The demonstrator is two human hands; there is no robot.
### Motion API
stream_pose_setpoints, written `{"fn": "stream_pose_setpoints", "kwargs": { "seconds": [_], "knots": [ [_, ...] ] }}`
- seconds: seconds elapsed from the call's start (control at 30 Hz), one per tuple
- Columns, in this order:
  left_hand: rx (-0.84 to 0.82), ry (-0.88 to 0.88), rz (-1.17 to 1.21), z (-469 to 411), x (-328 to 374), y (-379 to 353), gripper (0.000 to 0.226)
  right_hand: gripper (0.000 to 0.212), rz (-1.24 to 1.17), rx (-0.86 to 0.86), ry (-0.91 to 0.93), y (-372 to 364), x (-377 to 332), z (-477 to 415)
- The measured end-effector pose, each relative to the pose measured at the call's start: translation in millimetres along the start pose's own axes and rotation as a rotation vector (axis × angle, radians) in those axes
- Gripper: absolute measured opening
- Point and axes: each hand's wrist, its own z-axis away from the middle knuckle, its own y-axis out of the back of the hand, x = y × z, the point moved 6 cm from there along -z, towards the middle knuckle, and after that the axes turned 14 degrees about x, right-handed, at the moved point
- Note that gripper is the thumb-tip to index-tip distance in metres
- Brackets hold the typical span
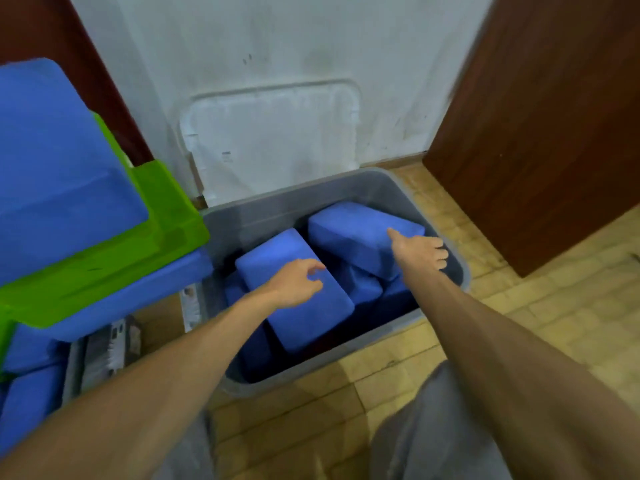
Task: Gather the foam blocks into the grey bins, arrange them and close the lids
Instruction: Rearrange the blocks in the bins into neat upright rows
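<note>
At the foot of the wall, the grey bin [263, 216] stands open on the floor, its pale lid [273, 133] leaning upright at 12 o'clock behind it. Blue foam blocks lie loosely inside, not yet squared up.

The right hand [420, 251] grips the far block [356, 230] at its 3 o'clock end: thumb laid flat over the top face, fingers curled down over the edge next to the bin's right wall. That block's long axis runs roughly from 10 to 4 o'clock, and it sits tilted on the blocks beneath.

The left hand [298, 282] is over the middle of the near block [304, 313], fingers loosely curled and holding nothing. Whether it touches the foam cannot be told. This block's long axis runs about 11 to 5 o'clock, so the two top blocks lie askew to each other and to the bin walls.

The coming move likely turns on the far block. It probably needs turning towards 12 o'clock to lie flat. The right hand is the nearer one and already holds it.

A stack of blue and green foam [69, 168] waits at 9 o'clock, well outside the bin.

A small sticker [227, 155] on the lid and a white label strip [189, 303] at the bin's left edge both carry marks too blurred to read.
</note>
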Motion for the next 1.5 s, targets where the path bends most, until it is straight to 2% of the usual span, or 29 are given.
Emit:
{"fn": "stream_pose_setpoints", "kwargs": {
  "seconds": [0.1, 0.2, 0.23, 0.3, 0.37, 0.43, 0.53, 0.6, 0.67, 0.77, 0.8, 0.87, 0.9, 0.97, 1.0, 1.03, 1.1, 1.13, 1.2, 1.3, 1.4, 1.5],
  "knots": [
    [-0.004, 0.001, -0.174, -8, -13, -23, 0.059, 0.110, -0.143, -0.208, -0.187, -26, 25, -21],
    [-0.021, -0.040, -0.360, -7, -8, -34, 0.063, 0.111, -0.310, -0.329, -0.236, -46, 36, -36],
    [-0.052, -0.092, -0.434, -8, -1, -38, 0.066, 0.109, -0.332, -0.346, -0.250, -46, 37, -36],
    [-0.120, -0.251, -0.551, -9, 16, -48, 0.071, 0.087, -0.353, -0.423, -0.258, -44, 33, -32],
    [-0.196, -0.395, -0.576, -10, 31, -58, 0.068, 0.066, -0.357, -0.471, -0.254, -48, 31, -36],
    [-0.246, -0.405, -0.551, -10, 34, -60, 0.056, 0.058, -0.393, -0.511, -0.262, -49, 23, -34],
    [-0.191, -0.449, -0.535, -8, 31, -54, 0.043, 0.075, -0.487, -0.532, -0.282, -49, 10, -30],
    [-0.125, -0.521, -0.460, -5, 27, -46, 0.042, 0.074, -0.511, -0.500, -0.272, -44, 8, -35],
    [-0.080, -0.448, -0.208, -5, 21, -32, 0.048, 0.058, -0.518, -0.506, -0.255, -40, 8, -40],
    [0.078, -0.055, 0.305, -12, 5, -1, 0.047, 0.039, -0.557, -0.577, -0.265, -38, 4, -36],
    [0.132, 0.069, 0.447, -15, 2, 6, 0.043, 0.046, -0.580, -0.598, -0.276, -38, 1, -30],
    [0.211, 0.255, 0.615, -17, 0, 15, 0.022, 0.076, -0.618, -0.628, -0.308, -39, 1, -22],
    [0.206, 0.344, 0.682, -18, 2, 16, 0.027, 0.081, -0.637, -0.638, -0.304, -40, 2, -19],
    [0.135, 0.505, 0.833, -20, 9, 12, 0.078, 0.078, -0.663, -0.678, -0.259, -41, 1, -7],
    [0.124, 0.549, 0.885, -21, 15, 11, 0.092, 0.082, -0.648, -0.716, -0.203, -42, -1, 1],
    [0.147, 0.579, 0.925, -21, 20, 11, 0.096, 0.088, -0.612, -0.768, -0.130, -44, -3, 10],
    [0.261, 0.651, 0.978, -22, 19, 12, 0.085, 0.098, -0.537, -0.861, 0.000, -46, -8, 22],
    [0.324, 0.690, 0.987, -20, 13, 16, 0.079, 0.092, -0.506, -0.889, 0.028, -45, -10, 25],
    [0.389, 0.709, 0.953, -15, -6, 26, 0.074, 0.064, -0.448, -0.848, 0.039, -39, -14, 19],
    [0.347, 0.601, 0.830, -3, -25, 47, 0.070, 0.043, -0.392, -0.786, 0.101, -39, -19, 10],
    [0.315, 0.516, 0.660, 11, -34, 53, 0.093, 0.040, -0.211, -0.857, 0.248, -58, -24, 35],
    [0.302, 0.502, 0.552, 22, -39, 49, 0.115, 0.046, -0.055, -0.743, 0.439, -81, -26, 47]
  ]
}}
